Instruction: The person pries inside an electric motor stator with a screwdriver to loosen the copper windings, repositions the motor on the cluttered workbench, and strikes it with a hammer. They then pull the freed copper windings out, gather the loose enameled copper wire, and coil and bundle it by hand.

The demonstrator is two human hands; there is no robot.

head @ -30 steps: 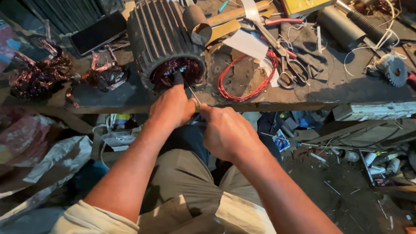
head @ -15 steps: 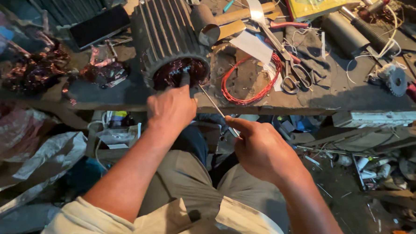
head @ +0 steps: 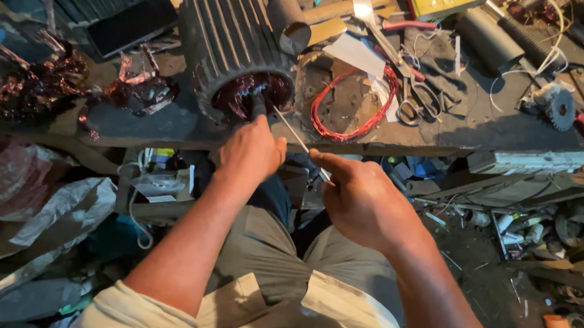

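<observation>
1. Head view, looking down past our knees to a cluttered workbench that spans the upper frame.
2. Our left hand sits near centre, fingers curled shut around a dark tool handle whose tip points to 12 o'clock, into the open mouth of the motor stator.
3. That stator, a ribbed grey housing with reddish copper windings visible inside, lies on its side at 11 o'clock on the bench, its opening facing us.
4. Our right hand, at 4 o'clock from the left hand, pinches a thin pale strip between thumb and fingers; the strip runs taut toward 10 o'clock and reaches the stator mouth, passing just beside the left hand.
5. At 1 o'clock from the left hand, a loop of red wire lies flat on the bench, with scissors just beside it at 3 o'clock.
6. At 9 o'clock from the stator, 2 tangles of scrap copper winding rest on the bench edge.
7. A small grey gear lies at the bench's far 3 o'clock end.
</observation>
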